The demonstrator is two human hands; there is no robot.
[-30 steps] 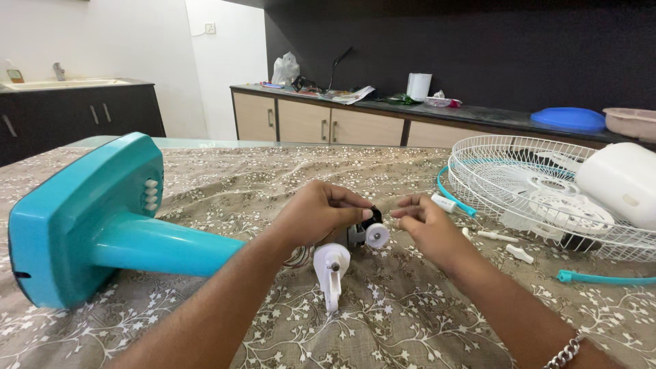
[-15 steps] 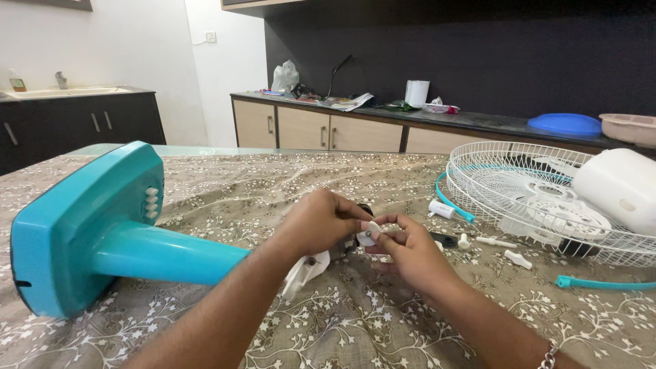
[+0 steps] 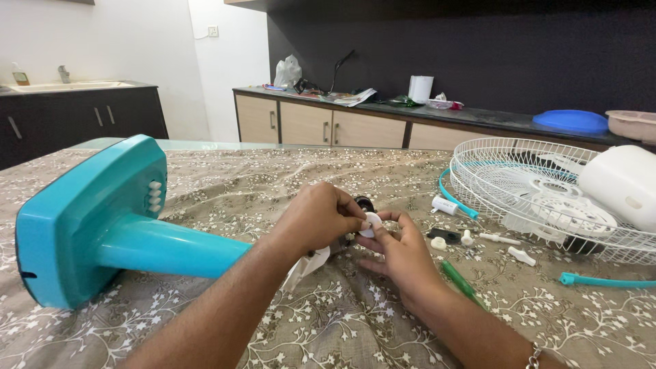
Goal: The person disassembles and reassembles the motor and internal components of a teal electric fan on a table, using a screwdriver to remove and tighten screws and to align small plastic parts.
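A teal fan stand [image 3: 102, 225] lies on its side across the patterned tablecloth [image 3: 225, 178], its base at the left with white buttons on it. At the neck end of the stand my left hand [image 3: 318, 219] grips a white and black fan part [image 3: 311, 263], which it mostly hides. My right hand [image 3: 403, 253] meets it from the right and pinches a small white round knob [image 3: 372, 222] between thumb and fingers. Both hands touch at the knob.
A white wire fan guard [image 3: 540, 198] with a white motor housing [image 3: 622, 181] lies at the right. Small white screws and pegs [image 3: 471, 238], a green screwdriver [image 3: 461, 281] and a teal rim strip [image 3: 601, 280] are scattered near it. Cabinets stand behind.
My hands have come closer together and now meet at the small white knob. The white fan part that showed below my left hand is now mostly hidden under it.
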